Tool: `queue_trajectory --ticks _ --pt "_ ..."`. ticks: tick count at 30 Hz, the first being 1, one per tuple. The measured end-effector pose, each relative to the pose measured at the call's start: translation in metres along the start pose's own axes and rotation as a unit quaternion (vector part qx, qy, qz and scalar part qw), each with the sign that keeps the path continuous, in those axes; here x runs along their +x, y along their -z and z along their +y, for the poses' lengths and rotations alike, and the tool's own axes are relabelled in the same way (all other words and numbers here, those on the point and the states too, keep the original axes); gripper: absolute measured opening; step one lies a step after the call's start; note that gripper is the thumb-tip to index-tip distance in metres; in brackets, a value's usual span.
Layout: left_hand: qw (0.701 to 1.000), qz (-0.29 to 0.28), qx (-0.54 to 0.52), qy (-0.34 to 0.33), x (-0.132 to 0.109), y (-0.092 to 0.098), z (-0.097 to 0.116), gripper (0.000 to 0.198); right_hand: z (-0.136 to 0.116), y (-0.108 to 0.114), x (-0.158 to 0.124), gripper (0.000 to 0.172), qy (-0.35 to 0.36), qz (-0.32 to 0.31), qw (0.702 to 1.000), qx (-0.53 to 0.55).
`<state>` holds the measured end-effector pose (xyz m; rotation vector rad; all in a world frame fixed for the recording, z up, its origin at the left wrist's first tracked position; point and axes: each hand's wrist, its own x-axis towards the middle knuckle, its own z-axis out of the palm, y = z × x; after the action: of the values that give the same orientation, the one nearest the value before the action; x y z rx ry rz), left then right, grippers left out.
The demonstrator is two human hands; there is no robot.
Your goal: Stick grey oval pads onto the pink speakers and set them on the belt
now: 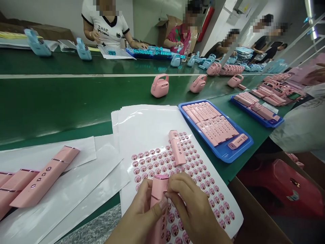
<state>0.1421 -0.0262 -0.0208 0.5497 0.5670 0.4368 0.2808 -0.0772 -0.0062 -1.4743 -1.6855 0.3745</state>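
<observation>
The **left hand** [137, 217] and **right hand** [194, 208] close narrowly on a **pink plastic bar housing** [159, 200] from either side at lower centre, the right fingertips pinching near its top edge, perhaps to steady it. It sits over a **sheet of round pink stickers** [200, 179], with a **second pink housing** [177, 147] lying on the stickers just above. At lower left, **more pink housings** [45, 176] rest on **white film sheets** [76, 189], apparently keeping them off the **green conveyor belt** [76, 108]. To the right, a **blue tray** [223, 156] keeps **rows of pink bars** [210, 123] together within reach.

Glossy pink plastic casing [157, 195], matt white paper [144, 127]
</observation>
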Motion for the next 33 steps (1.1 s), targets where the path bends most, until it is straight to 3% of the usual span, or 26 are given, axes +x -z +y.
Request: queue_trajectory --ticks 4,7,11,14,20,26,33 --pt "0.997 0.034 -0.066 0.016 0.000 -0.002 0.000 0.017 0.002 -0.009 -0.004 0.024 0.029 0.071 0.997 -0.025" --pt "0.992 0.056 -0.113 0.025 -0.001 -0.006 0.003 0.021 0.001 -0.007 -0.004 0.022 -0.040 0.111 0.990 0.076" --pt "0.990 0.070 -0.110 0.049 -0.002 -0.009 0.007 0.033 -0.002 0.011 0.006 0.010 -0.236 0.051 0.953 0.181" --pt "0.992 0.077 -0.082 0.061 -0.003 -0.009 0.008 0.038 -0.005 0.022 0.017 0.012 -0.287 -0.006 0.941 0.178" --pt "0.992 0.073 -0.088 0.053 -0.003 -0.008 0.004 0.048 -0.009 0.026 0.025 0.017 -0.264 -0.027 0.954 0.136" --pt "0.993 0.074 -0.078 0.052 -0.003 -0.010 0.006 0.038 -0.010 0.023 0.020 0.014 -0.297 -0.030 0.940 0.165" --pt "0.994 0.049 -0.082 0.050 -0.002 -0.009 0.006 0.033 -0.014 0.033 0.030 0.016 -0.258 -0.110 0.955 0.100"
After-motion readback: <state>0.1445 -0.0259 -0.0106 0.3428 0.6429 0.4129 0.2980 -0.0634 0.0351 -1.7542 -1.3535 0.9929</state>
